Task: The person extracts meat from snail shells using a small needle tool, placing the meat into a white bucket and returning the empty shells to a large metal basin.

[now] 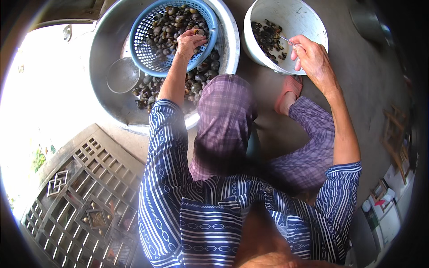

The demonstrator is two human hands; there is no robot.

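Note:
My left hand (191, 42) is over a blue plastic colander (134, 50) full of dark snails (164, 28), its fingers closed on a snail (200, 32) near the colander's right side. The colander rests in a large metal basin (100, 70), where more snails (196, 87) lie beneath and in front of it. My right hand (310, 55) pinches a thin metal pick (287, 41) over a white plastic bucket (301, 20). The pick's tip points at a heap of dark snail meat (268, 37) on the bucket's bottom.
A round transparent bowl or lid (123, 75) lies in the basin's left part. My bent knee (228, 100) is close against the basin, and my sandalled foot (291, 88) is just below the bucket. A metal lattice gate (90, 201) stands at the lower left, wooden stools (395, 140) at the right.

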